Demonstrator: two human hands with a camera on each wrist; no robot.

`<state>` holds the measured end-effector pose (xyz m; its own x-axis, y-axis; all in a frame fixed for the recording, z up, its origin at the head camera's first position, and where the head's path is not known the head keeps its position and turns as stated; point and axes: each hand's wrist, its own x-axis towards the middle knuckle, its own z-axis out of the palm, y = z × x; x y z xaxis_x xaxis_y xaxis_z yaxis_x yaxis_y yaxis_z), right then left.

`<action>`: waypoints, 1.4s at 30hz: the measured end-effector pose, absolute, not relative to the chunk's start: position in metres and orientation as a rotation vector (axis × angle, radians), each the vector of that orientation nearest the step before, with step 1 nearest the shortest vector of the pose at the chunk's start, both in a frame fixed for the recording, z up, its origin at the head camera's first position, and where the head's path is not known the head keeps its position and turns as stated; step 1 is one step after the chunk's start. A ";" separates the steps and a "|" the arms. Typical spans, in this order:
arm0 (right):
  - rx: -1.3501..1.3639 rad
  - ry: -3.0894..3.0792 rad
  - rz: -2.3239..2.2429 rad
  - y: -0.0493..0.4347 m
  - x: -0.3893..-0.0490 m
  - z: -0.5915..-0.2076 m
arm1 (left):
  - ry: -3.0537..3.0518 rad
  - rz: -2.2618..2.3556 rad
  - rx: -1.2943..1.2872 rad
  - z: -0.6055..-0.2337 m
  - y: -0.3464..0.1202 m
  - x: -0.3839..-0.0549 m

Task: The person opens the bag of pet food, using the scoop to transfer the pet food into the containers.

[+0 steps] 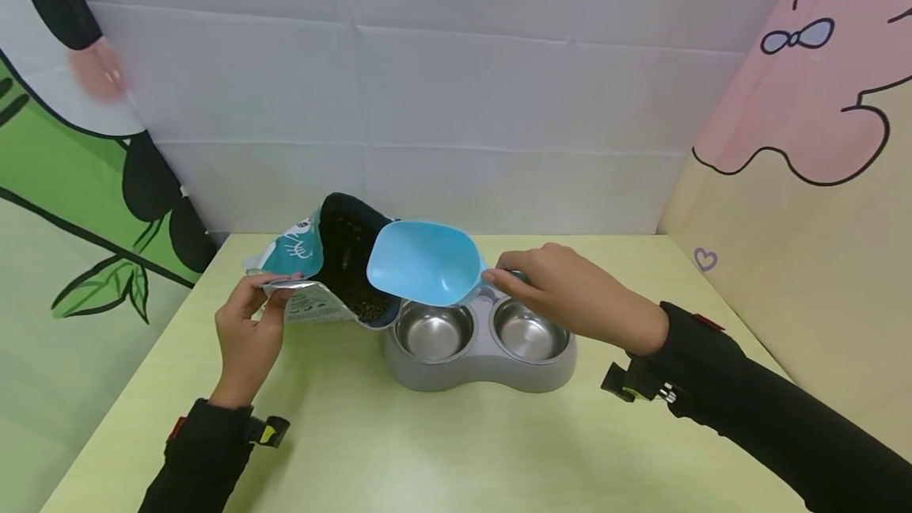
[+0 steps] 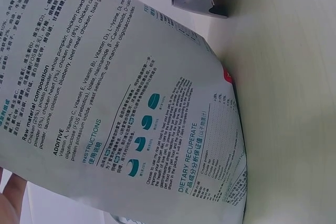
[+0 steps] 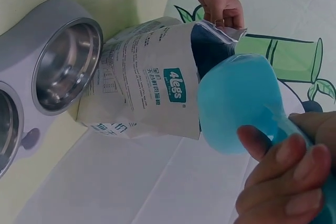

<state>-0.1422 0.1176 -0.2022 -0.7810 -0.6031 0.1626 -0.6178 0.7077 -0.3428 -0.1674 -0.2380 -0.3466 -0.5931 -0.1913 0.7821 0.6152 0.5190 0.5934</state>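
My left hand [image 1: 249, 331] pinches the top edge of a pet food bag [image 1: 302, 248], which stands with its mouth spread wide. Brown kibble [image 1: 366, 303] shows inside against the dark lining. With my right hand [image 1: 563, 291] I grip the handle of a blue scoop [image 1: 427, 260], its bowl at the right side of the bag's mouth. No food shows in the scoop's bowl in the head view. Printed text covers the bag's side [image 2: 131, 103] in the left wrist view. From the right wrist, the scoop's underside [image 3: 236, 103] overlaps the bag's opening.
Just right of the bag, a grey double feeder [image 1: 480, 374] stands on the pale yellow table [image 1: 427, 457]. It carries two steel bowls, a left bowl [image 1: 436, 335] and a right bowl [image 1: 530, 331]. A white backdrop [image 1: 456, 101] rises behind, with cartoon-printed panels on both sides.
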 end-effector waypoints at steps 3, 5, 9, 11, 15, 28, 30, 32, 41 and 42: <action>1.034 -2.875 0.563 0.110 -0.144 -0.200 | -1.909 -1.164 -0.335 -0.347 -0.238 -0.167; 1.051 -2.876 0.540 0.105 -0.145 -0.197 | -1.918 -1.151 -0.328 -0.347 -0.238 -0.166; 1.075 -2.871 0.487 0.096 -0.146 -0.191 | -1.915 -1.150 -0.330 -0.346 -0.238 -0.167; 1.081 -2.871 0.461 0.092 -0.147 -0.189 | -1.910 -1.155 -0.333 -0.346 -0.238 -0.167; 1.084 -2.879 0.433 0.083 -0.150 -0.186 | -1.903 -1.156 -0.345 -0.347 -0.238 -0.167; 1.104 -2.905 0.297 0.055 -0.160 -0.176 | -1.915 -1.142 -0.342 -0.346 -0.239 -0.168; 1.111 -2.899 0.272 0.052 -0.160 -0.175 | -1.913 -1.144 -0.341 -0.346 -0.238 -0.168; 1.112 -2.899 0.251 0.049 -0.160 -0.173 | -1.910 -1.145 -0.342 -0.346 -0.238 -0.168; 1.026 -2.966 0.091 0.037 -0.162 -0.160 | -1.905 -1.153 -0.350 -0.348 -0.239 -0.168; 1.031 -2.969 0.069 0.035 -0.162 -0.159 | -1.904 -1.152 -0.354 -0.348 -0.239 -0.168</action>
<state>-0.1620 0.0349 -0.1587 -0.7850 -0.6193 0.0122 -0.6192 0.7841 -0.0425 -0.1678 -0.2389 -0.3477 -0.5904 -0.1802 0.7867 0.6131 0.5339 0.5823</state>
